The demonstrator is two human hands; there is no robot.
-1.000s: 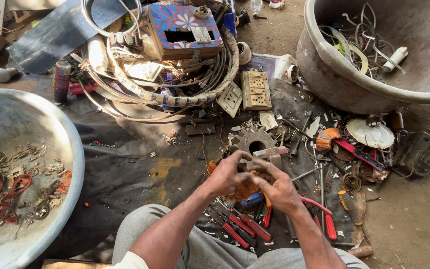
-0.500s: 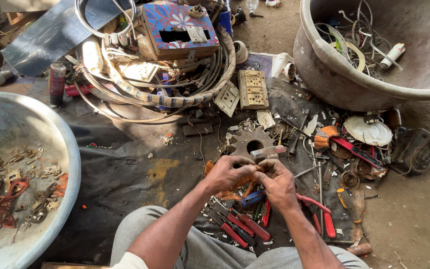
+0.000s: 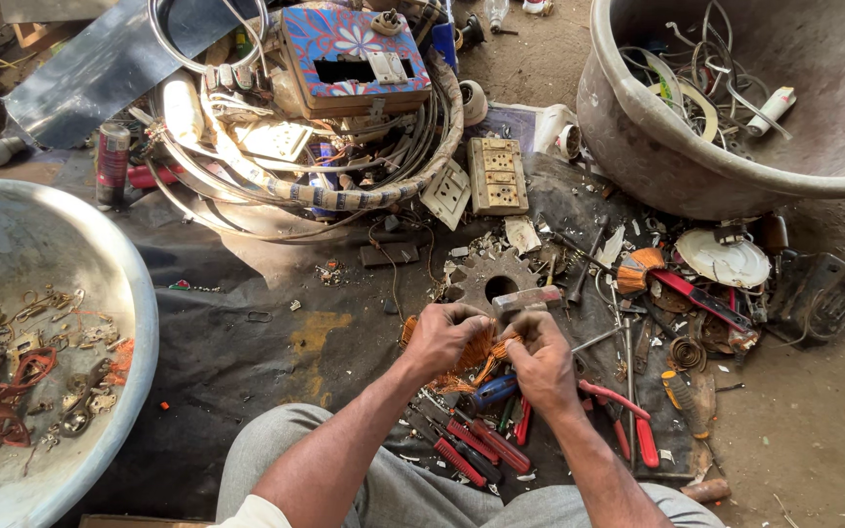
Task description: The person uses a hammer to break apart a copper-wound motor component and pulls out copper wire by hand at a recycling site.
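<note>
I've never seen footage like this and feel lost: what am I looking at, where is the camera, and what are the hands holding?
The picture comes from a camera worn on a person's head, looking down at their lap and the ground in front. No machine is involved, only two bare hands. The left hand and right hand meet over a bundle of copper-coloured wire, both gripping it. Beneath them lies a dark cloth strewn with scrap: a toothed gear, red-handled pliers, screwdrivers and a beige socket board. A coil of cables sits farther off. A metal basin on the left holds wire scraps; a second basin stands at upper right.
</note>
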